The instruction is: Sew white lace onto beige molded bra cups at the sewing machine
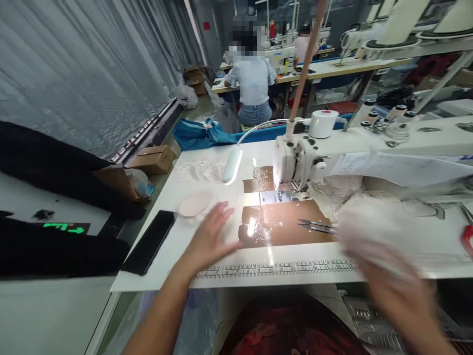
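Note:
My left hand (211, 237) hovers over the white sewing table with its fingers spread and nothing in them. Just beyond its fingertips lies a pale pink oval fabric piece (194, 204). My right hand (393, 268), smeared by motion, grips a blurred whitish fabric piece (369, 227) at the right of the table. Thread snips (314, 225) rest on brown taped cardboard (284, 234), their handle end hidden by that fabric. Behind the cardboard stands a white sewing machine (295, 158), its needle area lit.
White lace (203, 170) lies at the back left, a black phone (150, 241) at the left edge. A ruler strip (273, 269) runs along the front. A lamp (232, 165) overhangs the table. Red-handled scissors (467, 239) sit far right. A person (251, 84) sits ahead.

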The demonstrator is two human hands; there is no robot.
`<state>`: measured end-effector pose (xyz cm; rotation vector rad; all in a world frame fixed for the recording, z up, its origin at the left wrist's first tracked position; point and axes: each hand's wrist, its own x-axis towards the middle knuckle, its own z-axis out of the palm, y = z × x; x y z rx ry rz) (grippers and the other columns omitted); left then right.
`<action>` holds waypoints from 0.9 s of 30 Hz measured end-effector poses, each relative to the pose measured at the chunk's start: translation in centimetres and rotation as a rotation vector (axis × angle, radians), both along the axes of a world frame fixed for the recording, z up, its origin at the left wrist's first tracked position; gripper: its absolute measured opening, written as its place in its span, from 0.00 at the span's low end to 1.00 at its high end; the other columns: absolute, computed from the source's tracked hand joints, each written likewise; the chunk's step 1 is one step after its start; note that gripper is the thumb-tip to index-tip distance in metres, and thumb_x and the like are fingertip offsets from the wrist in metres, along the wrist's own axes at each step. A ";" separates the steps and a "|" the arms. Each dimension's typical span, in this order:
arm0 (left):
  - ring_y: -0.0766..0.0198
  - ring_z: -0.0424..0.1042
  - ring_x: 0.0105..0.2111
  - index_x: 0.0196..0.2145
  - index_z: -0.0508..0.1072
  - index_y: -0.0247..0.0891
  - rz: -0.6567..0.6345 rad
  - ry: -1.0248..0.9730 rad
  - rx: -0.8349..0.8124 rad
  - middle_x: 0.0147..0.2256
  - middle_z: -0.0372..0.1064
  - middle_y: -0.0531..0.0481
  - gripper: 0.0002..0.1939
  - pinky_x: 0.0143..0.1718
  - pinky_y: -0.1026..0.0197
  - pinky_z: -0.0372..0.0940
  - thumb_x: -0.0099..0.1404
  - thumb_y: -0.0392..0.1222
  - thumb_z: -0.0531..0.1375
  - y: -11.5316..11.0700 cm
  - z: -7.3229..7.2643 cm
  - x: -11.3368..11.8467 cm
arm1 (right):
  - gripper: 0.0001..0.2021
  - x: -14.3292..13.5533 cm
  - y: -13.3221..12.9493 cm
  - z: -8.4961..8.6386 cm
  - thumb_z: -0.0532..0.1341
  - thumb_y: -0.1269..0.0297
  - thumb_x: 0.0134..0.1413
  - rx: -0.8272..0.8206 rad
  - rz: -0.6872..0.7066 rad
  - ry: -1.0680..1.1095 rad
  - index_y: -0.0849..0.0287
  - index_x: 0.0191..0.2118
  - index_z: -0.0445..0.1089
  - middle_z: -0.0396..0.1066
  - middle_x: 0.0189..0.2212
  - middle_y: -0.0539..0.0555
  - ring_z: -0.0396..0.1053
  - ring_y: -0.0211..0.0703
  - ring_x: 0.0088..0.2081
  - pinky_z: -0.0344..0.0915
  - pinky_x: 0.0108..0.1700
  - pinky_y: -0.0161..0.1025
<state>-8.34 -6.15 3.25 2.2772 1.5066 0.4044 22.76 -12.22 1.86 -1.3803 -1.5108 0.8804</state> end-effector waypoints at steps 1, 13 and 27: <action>0.45 0.52 0.65 0.65 0.56 0.42 -0.134 -0.108 -0.128 0.66 0.50 0.40 0.43 0.64 0.44 0.52 0.56 0.53 0.67 -0.9 0.5 1.3 | 0.06 -0.9 -0.4 -0.4 0.62 0.60 0.58 0.030 0.103 -0.019 0.51 0.41 0.73 0.75 0.40 0.53 0.72 0.45 0.40 0.71 0.41 0.42; 0.58 0.72 0.35 0.47 0.76 0.38 0.024 -0.719 -0.558 0.34 0.74 0.46 0.23 0.39 0.59 0.65 0.67 0.57 0.55 -5.1 0.2 3.7 | 0.03 -1.3 0.2 0.1 0.62 0.64 0.53 0.098 -0.011 -0.022 0.54 0.30 0.67 0.71 0.28 0.50 0.68 0.42 0.32 0.63 0.34 0.37; 0.66 0.65 0.28 0.37 0.74 0.33 0.047 -0.943 -0.887 0.28 0.68 0.51 0.19 0.32 0.64 0.62 0.53 0.49 0.68 -5.8 -1.9 5.5 | 0.18 -3.2 -0.8 -1.2 0.71 0.54 0.43 -0.711 0.355 0.793 0.54 0.34 0.65 0.67 0.26 0.46 0.62 0.36 0.24 0.60 0.26 0.34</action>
